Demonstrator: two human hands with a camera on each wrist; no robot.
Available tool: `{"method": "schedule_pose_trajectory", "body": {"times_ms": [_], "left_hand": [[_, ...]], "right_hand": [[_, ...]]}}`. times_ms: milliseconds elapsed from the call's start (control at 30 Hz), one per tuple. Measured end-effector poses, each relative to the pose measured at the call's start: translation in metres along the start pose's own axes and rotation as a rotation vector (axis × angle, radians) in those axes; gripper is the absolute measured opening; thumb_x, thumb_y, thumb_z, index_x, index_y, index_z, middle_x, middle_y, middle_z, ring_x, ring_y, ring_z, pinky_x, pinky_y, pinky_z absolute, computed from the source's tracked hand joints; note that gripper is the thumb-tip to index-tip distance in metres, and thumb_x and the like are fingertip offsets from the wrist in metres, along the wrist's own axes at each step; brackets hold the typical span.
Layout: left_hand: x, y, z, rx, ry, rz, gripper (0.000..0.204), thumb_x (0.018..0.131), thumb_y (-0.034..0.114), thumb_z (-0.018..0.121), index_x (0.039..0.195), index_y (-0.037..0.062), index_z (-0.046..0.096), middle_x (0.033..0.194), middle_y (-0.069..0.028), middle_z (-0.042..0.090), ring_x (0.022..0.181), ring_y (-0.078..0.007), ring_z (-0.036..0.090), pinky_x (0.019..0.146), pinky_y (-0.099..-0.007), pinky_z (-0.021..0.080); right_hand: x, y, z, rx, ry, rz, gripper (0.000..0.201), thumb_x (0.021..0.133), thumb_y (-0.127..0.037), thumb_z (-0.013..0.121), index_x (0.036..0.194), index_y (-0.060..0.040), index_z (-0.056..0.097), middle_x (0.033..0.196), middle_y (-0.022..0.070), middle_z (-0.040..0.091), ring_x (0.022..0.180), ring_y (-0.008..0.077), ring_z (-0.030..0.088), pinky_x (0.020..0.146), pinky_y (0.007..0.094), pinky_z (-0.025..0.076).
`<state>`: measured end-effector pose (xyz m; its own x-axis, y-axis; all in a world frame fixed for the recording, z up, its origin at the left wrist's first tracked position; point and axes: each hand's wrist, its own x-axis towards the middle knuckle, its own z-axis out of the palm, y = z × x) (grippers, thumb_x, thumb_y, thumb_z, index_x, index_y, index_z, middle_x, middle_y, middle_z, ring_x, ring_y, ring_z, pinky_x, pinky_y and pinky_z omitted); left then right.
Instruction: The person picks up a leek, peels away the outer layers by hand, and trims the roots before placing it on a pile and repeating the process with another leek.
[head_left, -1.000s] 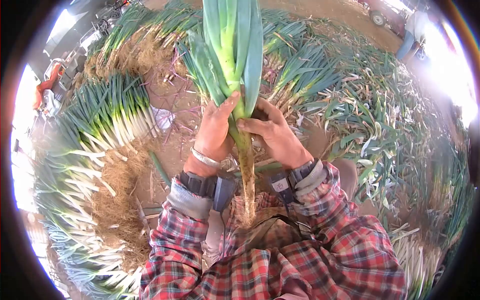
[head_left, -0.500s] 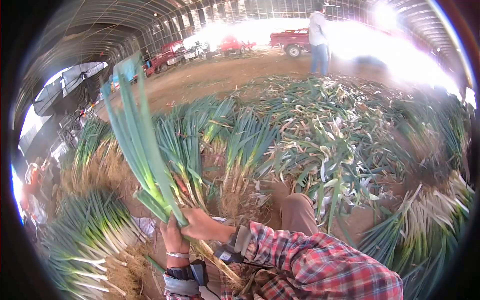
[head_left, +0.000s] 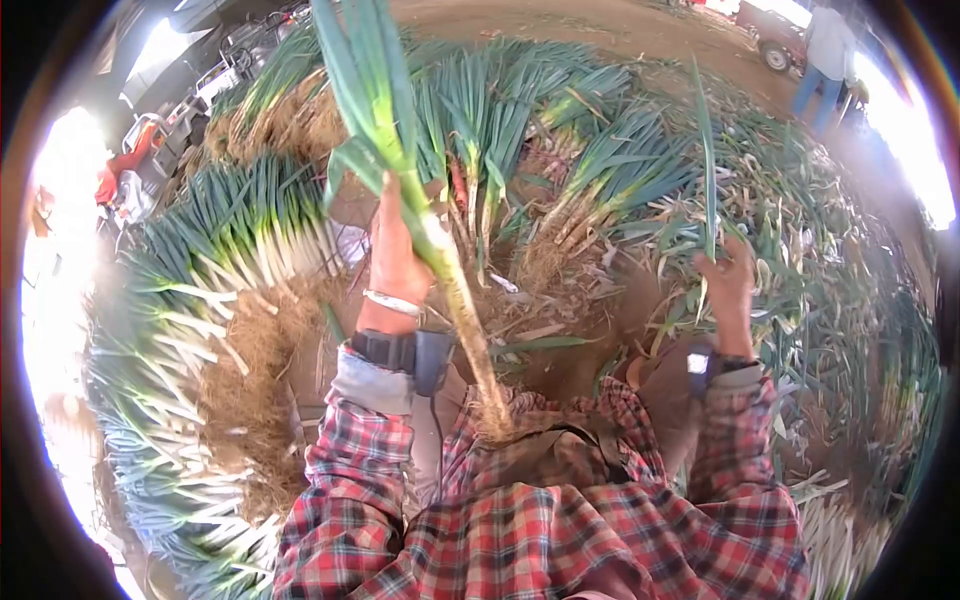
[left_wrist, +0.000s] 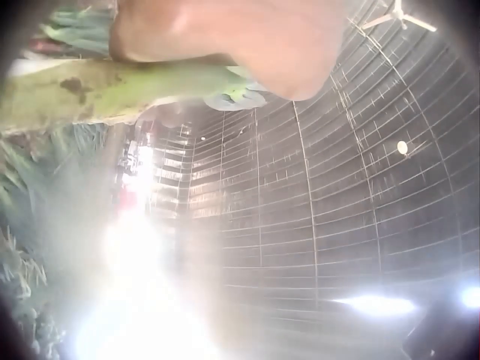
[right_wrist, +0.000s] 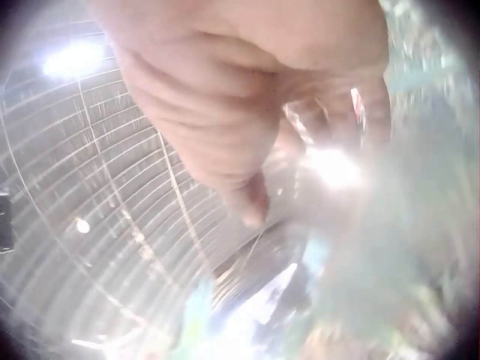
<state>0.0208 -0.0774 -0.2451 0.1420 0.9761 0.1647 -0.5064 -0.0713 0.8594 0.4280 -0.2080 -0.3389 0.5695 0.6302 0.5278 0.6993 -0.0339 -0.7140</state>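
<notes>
A large leek leans with its green leaves up to the left and its roots at the person's lap. The left hand grips it at mid-stalk, thumb along the stem; in the left wrist view the stalk lies against the hand. Off to the right, the right hand has its fingers spread beside a long loose green leaf. In the right wrist view the right hand has its thumb and fingers apart; contact with the leaf cannot be told.
Rows of leeks with roots curve round the left. Bunches of leeks lie ahead. A wide heap of loose leaves covers the right side. A person stands at the back right near a red vehicle.
The right hand has left the leek and moved far right, where a single leaf now stands beside it. The left hand still grips the leek. The head view has tilted down since half a second ago.
</notes>
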Motion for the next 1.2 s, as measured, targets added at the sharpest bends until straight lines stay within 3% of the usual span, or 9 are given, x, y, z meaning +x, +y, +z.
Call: {"method": "schedule_pose_trajectory", "body": {"times_ms": [100,167,433,667,733,800,1000,1067,1200], "left_hand": [[-0.007,-0.001,0.032,-0.188,-0.090,-0.018,0.069,0.092,0.061,0.049,0.134,0.0067,0.047,0.114,-0.0118,0.062,0.090,-0.0192,0.060,0.073,-0.0331,0.051],[-0.018,-0.003,0.053,-0.310,-0.092,-0.088,0.058,0.096,0.051,0.050,0.133,0.0052,0.047,0.114,-0.0115,0.063,0.090,-0.0190,0.059,0.075,-0.0328,0.051],[-0.030,0.007,0.060,0.115,-0.119,0.043,0.032,0.090,0.002,0.063,0.122,-0.0007,0.057,0.104,-0.0043,0.066,0.088,-0.0103,0.062,0.075,-0.0252,0.051],[-0.034,0.017,0.039,0.313,-0.020,0.052,0.031,0.094,0.010,0.060,0.124,-0.0002,0.057,0.108,-0.0055,0.066,0.090,-0.0117,0.063,0.079,-0.0267,0.051],[-0.040,0.025,0.036,0.023,-0.126,-0.095,0.032,0.096,0.013,0.059,0.124,0.0000,0.057,0.109,-0.0055,0.066,0.089,-0.0132,0.065,0.081,-0.0284,0.053],[-0.032,0.021,0.025,0.028,-0.146,-0.070,0.031,0.094,0.013,0.061,0.122,0.0009,0.058,0.110,-0.0057,0.067,0.091,-0.0148,0.066,0.083,-0.0304,0.054],[-0.022,0.018,0.006,0.274,-0.073,0.027,0.026,0.093,0.012,0.063,0.116,0.0029,0.059,0.104,-0.0034,0.064,0.092,-0.0133,0.061,0.078,-0.0314,0.052],[-0.020,0.020,0.000,0.264,-0.051,-0.002,0.025,0.092,0.012,0.064,0.115,0.0031,0.060,0.102,-0.0023,0.064,0.090,-0.0121,0.061,0.076,-0.0305,0.052],[-0.018,0.018,0.007,0.284,-0.045,-0.087,0.024,0.093,0.017,0.064,0.113,0.0036,0.062,0.097,0.0001,0.064,0.086,-0.0099,0.059,0.071,-0.0290,0.050]], "right_hand": [[-0.057,-0.148,0.042,0.495,-0.584,0.163,0.068,0.076,-0.018,0.080,0.133,-0.0035,0.047,0.116,0.0153,0.060,0.099,0.0269,0.062,0.085,0.0365,0.053],[-0.076,-0.191,0.075,0.518,-0.563,-0.253,0.060,0.077,-0.015,0.080,0.127,-0.0037,0.050,0.108,0.0132,0.061,0.096,0.0227,0.062,0.082,0.0329,0.053],[-0.074,-0.195,0.106,1.051,-0.853,0.069,0.027,0.084,-0.011,0.073,0.101,-0.0014,0.055,0.082,-0.0007,0.055,0.075,0.0060,0.051,0.066,0.0237,0.043],[-0.083,-0.197,0.116,1.038,-0.847,0.069,0.023,0.087,-0.012,0.068,0.103,-0.0008,0.055,0.084,-0.0008,0.055,0.075,0.0068,0.051,0.067,0.0240,0.043],[-0.082,-0.181,0.123,1.463,-0.961,0.533,0.019,0.090,-0.012,0.063,0.105,-0.0007,0.056,0.087,-0.0001,0.057,0.075,0.0083,0.053,0.067,0.0245,0.045],[-0.081,-0.177,0.120,1.493,-1.000,0.568,0.018,0.091,-0.011,0.061,0.106,-0.0008,0.057,0.088,0.0003,0.057,0.078,0.0095,0.056,0.066,0.0244,0.046],[-0.031,-0.094,0.049,1.422,-0.728,0.718,0.015,0.096,-0.020,0.049,0.090,-0.0057,0.050,0.072,0.0001,0.050,0.057,0.0086,0.046,0.047,0.0252,0.039],[0.002,-0.040,0.001,0.491,-0.445,0.281,0.029,0.095,-0.025,0.054,0.111,-0.0003,0.057,0.082,0.0025,0.056,0.064,0.0108,0.052,0.054,0.0259,0.045],[0.038,0.030,0.012,0.010,0.085,0.071,0.038,0.084,-0.015,0.070,0.117,0.0009,0.061,0.104,0.0096,0.064,0.093,0.0205,0.060,0.084,0.0336,0.048]]}}
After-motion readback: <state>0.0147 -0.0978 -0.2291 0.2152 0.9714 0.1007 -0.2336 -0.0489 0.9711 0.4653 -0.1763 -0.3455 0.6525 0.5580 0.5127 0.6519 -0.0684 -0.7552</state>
